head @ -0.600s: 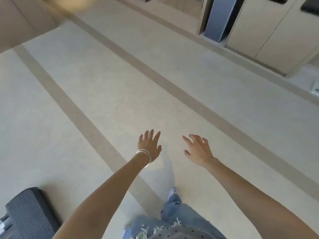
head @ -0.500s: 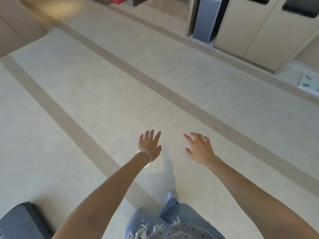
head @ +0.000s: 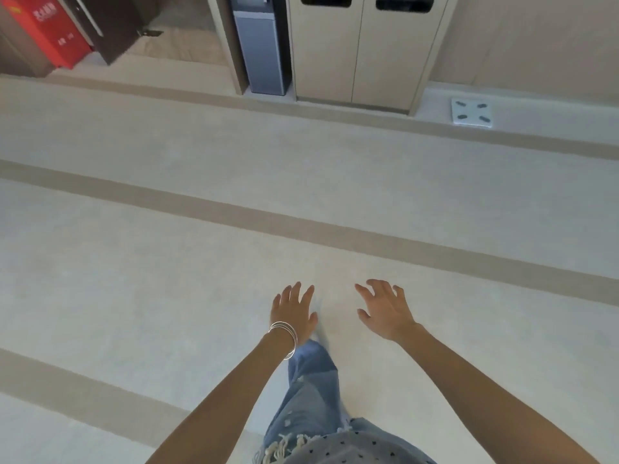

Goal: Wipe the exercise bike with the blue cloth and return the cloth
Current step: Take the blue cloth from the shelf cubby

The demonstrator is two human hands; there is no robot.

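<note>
Neither the exercise bike nor the blue cloth appears in the head view. My left hand [head: 294,311], with thin silver bangles on the wrist, is stretched forward over the pale floor, fingers apart and holding nothing. My right hand [head: 385,308] is out beside it, also spread and holding nothing. A leg in blue jeans [head: 311,390] steps forward below my left hand.
Ahead stands a beige double-door cabinet [head: 361,51] with a grey-blue unit [head: 261,51] to its left. A red box [head: 47,31] sits at the far left beside a dark door. A white floor scale [head: 471,112] lies at the right. Tan stripes [head: 301,229] cross the floor.
The view has swung up and toward the cabinet wall; the dark padded item at the lower left has left the frame. Both hands stay spread in front, and a leg has stepped forward.
</note>
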